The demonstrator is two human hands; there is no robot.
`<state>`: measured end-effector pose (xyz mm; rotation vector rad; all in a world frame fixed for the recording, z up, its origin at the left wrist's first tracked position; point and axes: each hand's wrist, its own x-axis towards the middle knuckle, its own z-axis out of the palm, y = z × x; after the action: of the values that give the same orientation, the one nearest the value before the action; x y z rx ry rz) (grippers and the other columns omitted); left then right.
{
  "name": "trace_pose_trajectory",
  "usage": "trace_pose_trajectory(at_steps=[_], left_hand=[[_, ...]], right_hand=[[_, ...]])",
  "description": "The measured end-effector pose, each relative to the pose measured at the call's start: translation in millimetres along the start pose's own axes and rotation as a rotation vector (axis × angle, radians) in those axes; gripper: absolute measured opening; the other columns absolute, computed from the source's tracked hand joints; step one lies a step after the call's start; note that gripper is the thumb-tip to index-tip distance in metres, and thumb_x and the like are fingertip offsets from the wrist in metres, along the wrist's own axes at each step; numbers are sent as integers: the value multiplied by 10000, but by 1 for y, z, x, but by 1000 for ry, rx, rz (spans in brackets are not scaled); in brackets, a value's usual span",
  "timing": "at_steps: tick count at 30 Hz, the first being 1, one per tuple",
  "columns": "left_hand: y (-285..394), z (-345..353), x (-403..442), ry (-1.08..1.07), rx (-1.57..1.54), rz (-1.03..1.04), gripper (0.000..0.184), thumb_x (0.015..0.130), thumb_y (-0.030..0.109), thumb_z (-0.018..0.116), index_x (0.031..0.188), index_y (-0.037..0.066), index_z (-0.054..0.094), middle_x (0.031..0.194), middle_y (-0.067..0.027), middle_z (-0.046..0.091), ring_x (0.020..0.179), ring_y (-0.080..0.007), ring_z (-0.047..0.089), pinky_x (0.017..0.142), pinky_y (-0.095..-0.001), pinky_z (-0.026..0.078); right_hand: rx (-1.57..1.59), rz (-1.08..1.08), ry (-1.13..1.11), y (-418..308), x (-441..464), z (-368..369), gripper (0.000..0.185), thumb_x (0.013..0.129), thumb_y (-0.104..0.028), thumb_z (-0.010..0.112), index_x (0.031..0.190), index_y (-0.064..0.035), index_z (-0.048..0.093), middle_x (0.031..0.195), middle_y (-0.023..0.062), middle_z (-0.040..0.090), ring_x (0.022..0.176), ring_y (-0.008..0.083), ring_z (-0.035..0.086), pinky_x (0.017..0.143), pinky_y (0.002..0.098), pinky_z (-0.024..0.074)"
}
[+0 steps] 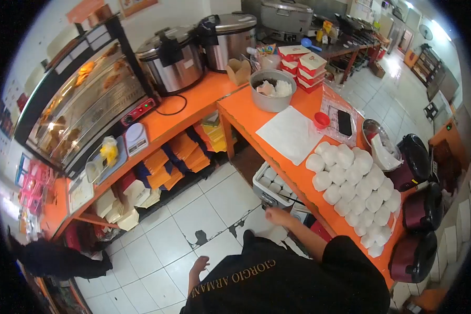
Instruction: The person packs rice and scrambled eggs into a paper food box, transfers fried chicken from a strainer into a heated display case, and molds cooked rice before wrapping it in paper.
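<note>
My right hand (277, 215) reaches low beside the orange table, its fingers closed at a small dark piece I cannot make out. Just beyond it stands a white cooler box (257, 183) with several white wrapped bundles (271, 179) inside. Near my body, over the floor, my left hand (199, 264) hangs with loosely bent fingers and nothing in it. Many more white paper-wrapped bundles (353, 180) are piled on the orange table (243, 112). Farther along it lie white paper sheets (289, 135), a red cup (321, 121) and a pot of rice (272, 99).
Red and white boxes (310, 68), a phone (345, 122) and a metal bowl (374, 128) are on the table. Dark red rice cookers (421, 209) line its right side. Large steel cookers (170, 63), a scale (136, 138) and a food warmer (83, 99) occupy the left counter.
</note>
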<state>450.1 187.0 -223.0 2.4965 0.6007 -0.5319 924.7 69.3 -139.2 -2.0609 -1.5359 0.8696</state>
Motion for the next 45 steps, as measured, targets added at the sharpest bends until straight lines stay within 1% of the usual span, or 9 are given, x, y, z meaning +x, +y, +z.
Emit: trace_pose_trajectory(at_steps=[5, 10, 17, 25, 30, 34, 38, 40, 45], left_hand=[[-9, -8, -12, -131, -992, -782, 310, 756, 110, 625, 1054, 48, 571, 1016, -95, 597, 928, -228, 569, 803, -332, 466], [-56, -68, 61, -79, -939, -802, 292, 830, 237, 553, 1035, 32, 598, 949, -99, 624, 841, -216, 592, 733, -323, 469], [-49, -363, 310, 734, -996, 28, 258, 918, 186, 503, 1081, -2, 573, 944, -63, 603, 856, -126, 567, 791, -242, 439], [119, -692, 486, 181, -1154, 688, 447, 896, 194, 541, 1276, 24, 378, 1194, -106, 510, 1101, -216, 517, 922, -322, 413], [137, -715, 537, -420, -1494, 682, 747, 822, 279, 638, 1391, 95, 189, 1310, -135, 405, 1182, -271, 458, 954, -383, 402], [111, -707, 584, -277, -1603, 708, 802, 770, 258, 691, 1388, 107, 201, 1300, -155, 419, 1189, -267, 446, 969, -407, 405], [109, -721, 627, -116, -1668, 697, 864, 719, 218, 743, 1381, 104, 200, 1297, -151, 416, 1185, -258, 442, 965, -398, 416], [120, -729, 642, -112, -1658, 695, 893, 700, 190, 758, 1383, 101, 190, 1300, -146, 405, 1190, -260, 436, 971, -398, 410], [163, -730, 667, -41, -1484, 860, 961, 657, 110, 787, 1388, 100, 163, 1311, -137, 374, 1196, -268, 428, 976, -402, 406]], right_hand=[[3, 85, 254, -59, 46, -146, 184, 780, -191, 581, 885, -41, 589, 861, 166, 615, 804, 332, 599, 712, 421, 467], [-274, 274, 688, -3, 88, -233, 324, 736, -166, 660, 1013, -32, 557, 1108, 182, 510, 1036, 347, 507, 857, 414, 428], [-757, 591, 1012, 115, 149, -329, 400, 700, -169, 694, 1043, -20, 551, 1226, 190, 436, 1108, 372, 456, 919, 464, 400], [-350, 271, 1041, -40, 223, -420, 232, 725, -96, 657, 945, -40, 609, 1158, 148, 506, 1135, 338, 429, 928, 449, 364], [76, 125, 1089, -122, 311, -438, 276, 774, -192, 646, 978, -12, 598, 1144, 169, 522, 1041, 359, 495, 918, 452, 377], [-314, 652, 488, -96, 387, -414, 327, 809, -238, 585, 957, 52, 608, 974, 214, 592, 919, 327, 570, 827, 462, 438], [-517, 678, 692, -64, 423, -385, 250, 808, -172, 553, 936, 34, 613, 877, 202, 614, 886, 296, 589, 712, 432, 489], [-471, 849, 69, -74, 412, -421, 460, 752, -123, 587, 1188, 4, 510, 818, 168, 606, 783, 308, 621, 653, 407, 510], [-508, 1024, 161, -76, 365, -496, 156, 767, -132, 554, 854, -37, 640, 718, 171, 636, 707, 294, 651, 594, 404, 519]])
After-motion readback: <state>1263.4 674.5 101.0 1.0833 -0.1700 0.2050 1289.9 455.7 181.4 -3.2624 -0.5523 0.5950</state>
